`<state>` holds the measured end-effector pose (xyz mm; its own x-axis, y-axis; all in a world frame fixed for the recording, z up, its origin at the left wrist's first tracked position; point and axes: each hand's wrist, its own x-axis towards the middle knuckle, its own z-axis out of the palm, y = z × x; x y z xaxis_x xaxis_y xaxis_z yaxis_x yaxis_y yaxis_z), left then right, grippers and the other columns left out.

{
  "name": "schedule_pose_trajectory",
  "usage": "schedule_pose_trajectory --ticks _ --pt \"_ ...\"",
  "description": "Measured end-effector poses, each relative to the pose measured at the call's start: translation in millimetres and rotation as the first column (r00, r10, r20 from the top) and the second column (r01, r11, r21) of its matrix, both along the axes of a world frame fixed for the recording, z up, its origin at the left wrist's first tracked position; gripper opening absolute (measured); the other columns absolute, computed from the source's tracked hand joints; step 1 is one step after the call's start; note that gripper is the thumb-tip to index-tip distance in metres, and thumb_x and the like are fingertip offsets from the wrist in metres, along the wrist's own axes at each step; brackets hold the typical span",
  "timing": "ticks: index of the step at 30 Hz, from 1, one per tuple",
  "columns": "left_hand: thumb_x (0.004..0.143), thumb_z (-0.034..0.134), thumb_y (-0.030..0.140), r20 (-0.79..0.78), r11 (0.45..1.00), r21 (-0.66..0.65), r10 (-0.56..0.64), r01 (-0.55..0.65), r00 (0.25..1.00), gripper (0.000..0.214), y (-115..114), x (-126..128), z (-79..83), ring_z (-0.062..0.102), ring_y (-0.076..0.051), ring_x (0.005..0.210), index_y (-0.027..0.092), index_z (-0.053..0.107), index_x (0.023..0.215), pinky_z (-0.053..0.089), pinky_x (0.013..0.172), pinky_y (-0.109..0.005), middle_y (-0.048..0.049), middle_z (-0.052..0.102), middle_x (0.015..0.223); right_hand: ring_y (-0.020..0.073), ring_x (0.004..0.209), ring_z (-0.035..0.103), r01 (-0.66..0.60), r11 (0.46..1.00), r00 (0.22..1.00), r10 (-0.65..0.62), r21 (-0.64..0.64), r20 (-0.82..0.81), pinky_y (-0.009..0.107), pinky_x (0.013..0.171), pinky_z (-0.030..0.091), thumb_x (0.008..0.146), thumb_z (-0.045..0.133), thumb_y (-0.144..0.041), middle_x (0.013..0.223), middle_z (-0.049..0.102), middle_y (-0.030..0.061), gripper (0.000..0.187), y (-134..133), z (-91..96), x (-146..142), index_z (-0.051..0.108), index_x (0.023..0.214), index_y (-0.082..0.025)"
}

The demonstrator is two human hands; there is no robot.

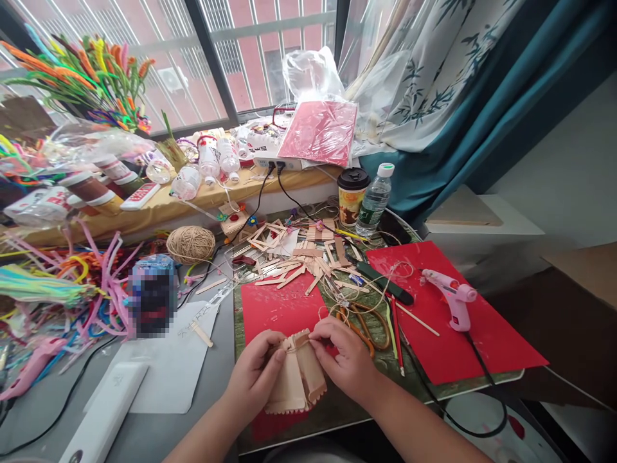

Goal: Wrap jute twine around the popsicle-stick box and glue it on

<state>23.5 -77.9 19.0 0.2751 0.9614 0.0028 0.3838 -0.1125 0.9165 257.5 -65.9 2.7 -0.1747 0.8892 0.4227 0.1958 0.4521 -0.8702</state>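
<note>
The left hand (258,365) and right hand (343,360) pinch the stick-built piece (290,381), partly covering its upper corners; I can't see its far side

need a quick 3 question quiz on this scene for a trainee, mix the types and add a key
1. True or false: the left hand and right hand both touch the craft-stick piece.
2. Fill in: the plastic bottle stands beside a ____.
3. What colour is the glue gun on the right-hand red sheet?

Key: 1. True. 2. Lidded cup. 3. Pink.
</note>
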Motion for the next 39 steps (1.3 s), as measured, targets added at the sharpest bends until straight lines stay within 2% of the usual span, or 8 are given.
schedule_pose_trajectory --ticks 10,13,21,26,30,34,36,39 --pt "0.102 0.063 0.042 0.314 0.987 -0.139 0.122 -0.081 0.942 0.020 -4 3 -13.6 0.059 -0.017 0.091 0.024 0.067 0.109 0.048 0.082 -0.023 -0.0018 0.064 0.098 0.0189 0.089 0.067 0.033 0.996 0.997 -0.039 -0.078 -0.074 0.030 0.079 0.055 0.100 0.063 -0.020 0.096 0.070 0.0044 0.010 1 3.4 7 0.071 0.102 -0.025" --pt "0.100 0.066 0.043 0.385 0.978 -0.193 0.145 -0.074 0.911 0.019 -3 4 -19.4 0.057 -0.017 0.090 0.024 0.067 0.105 0.047 0.082 -0.024 -0.0012 0.062 0.096 0.0180 0.089 0.067 0.016 0.993 0.997 -0.024 -0.113 -0.070 0.029 0.081 0.055 0.101 0.062 -0.022 0.098 0.070 0.0041 0.018 1 2.2 6 0.073 0.115 -0.026" --pt "0.093 0.069 0.040 0.655 0.926 -0.359 0.164 0.112 0.738 0.021 3 18 -33.1 0.055 -0.020 0.089 0.021 0.061 0.092 0.047 0.084 -0.030 -0.0019 0.058 0.091 0.0184 0.098 0.067 -0.098 0.988 0.994 0.093 -0.115 -0.053 0.031 0.090 0.055 0.106 0.055 -0.026 0.104 0.069 0.0052 0.026 2 10.6 8 0.071 0.126 -0.027" --pt "0.089 0.068 0.041 0.678 0.924 -0.369 0.194 0.101 0.709 0.024 10 27 -27.1 0.053 -0.017 0.078 0.020 0.057 0.083 0.049 0.076 -0.029 -0.0004 0.056 0.084 0.0211 0.102 0.068 -0.059 0.995 0.998 0.060 -0.077 0.013 0.034 0.093 0.056 0.107 0.051 -0.025 0.109 0.070 0.0077 0.025 -2 13.0 1 0.067 0.126 -0.026" --pt "0.093 0.060 0.033 0.576 0.950 -0.311 0.179 0.011 0.798 0.013 13 22 -18.2 0.061 -0.021 0.090 0.021 0.061 0.092 0.052 0.085 -0.034 -0.0032 0.061 0.094 0.0226 0.103 0.068 -0.009 0.998 1.000 0.010 -0.069 0.021 0.036 0.093 0.057 0.107 0.050 -0.025 0.110 0.070 0.0086 0.024 -5 12.6 -5 0.067 0.125 -0.025" --pt "0.104 0.048 0.036 0.306 0.985 -0.055 0.174 -0.165 0.936 0.032 0 7 17.9 0.055 -0.030 0.134 0.026 0.058 0.132 0.040 0.118 -0.050 -0.0114 0.061 0.136 0.0223 0.104 0.067 -0.023 0.996 0.999 0.027 -0.081 0.047 0.035 0.092 0.056 0.107 0.050 -0.024 0.111 0.069 0.0084 0.025 -12 16.9 -12 0.065 0.128 -0.026" --pt "0.096 0.066 0.046 0.007 0.996 0.087 -0.005 0.005 1.000 0.066 -12 3 39.9 0.037 -0.037 0.152 0.029 0.043 0.155 0.027 0.127 -0.058 -0.0135 0.044 0.161 0.0220 0.103 0.067 -0.062 0.994 0.996 0.068 -0.086 0.065 0.035 0.091 0.056 0.108 0.049 -0.023 0.111 0.069 0.0083 0.027 -15 21.0 -17 0.064 0.130 -0.026" --pt "0.060 0.096 0.057 -0.352 0.961 0.150 -0.166 0.231 0.921 0.134 -27 7 57.8 0.028 -0.051 0.153 0.030 0.021 0.168 0.026 0.124 -0.070 -0.0176 0.030 0.170 0.0217 0.100 0.066 -0.101 0.991 0.993 0.106 -0.092 0.060 0.035 0.090 0.056 0.107 0.048 -0.022 0.109 0.068 0.0081 0.027 -16 25.9 -25 0.064 0.129 -0.025"
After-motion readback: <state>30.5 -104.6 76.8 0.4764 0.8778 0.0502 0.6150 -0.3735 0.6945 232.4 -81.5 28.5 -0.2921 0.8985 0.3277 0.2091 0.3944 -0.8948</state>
